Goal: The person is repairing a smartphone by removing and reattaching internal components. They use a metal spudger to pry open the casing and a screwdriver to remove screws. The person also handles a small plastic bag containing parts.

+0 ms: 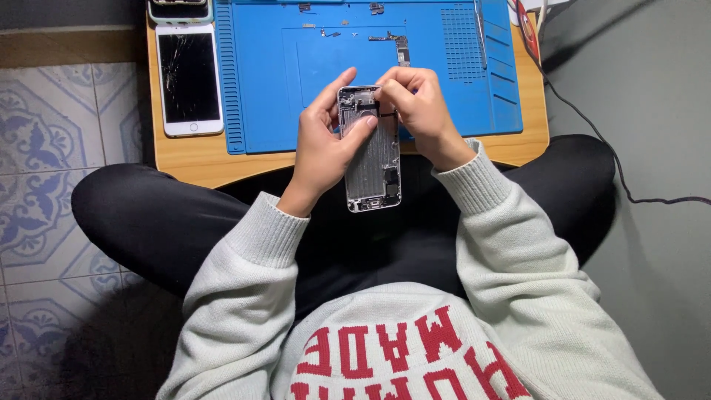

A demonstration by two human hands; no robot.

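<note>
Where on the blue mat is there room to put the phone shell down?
The mat is bare on its lower right, and low on the left near the cracked phone. The top middle is crowded with small parts. Left hand and right hand hold the shell.

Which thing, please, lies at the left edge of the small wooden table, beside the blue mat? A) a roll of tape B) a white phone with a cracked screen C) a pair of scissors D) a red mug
B: a white phone with a cracked screen lies face up on the wooden table, just left of the blue mat.
</note>
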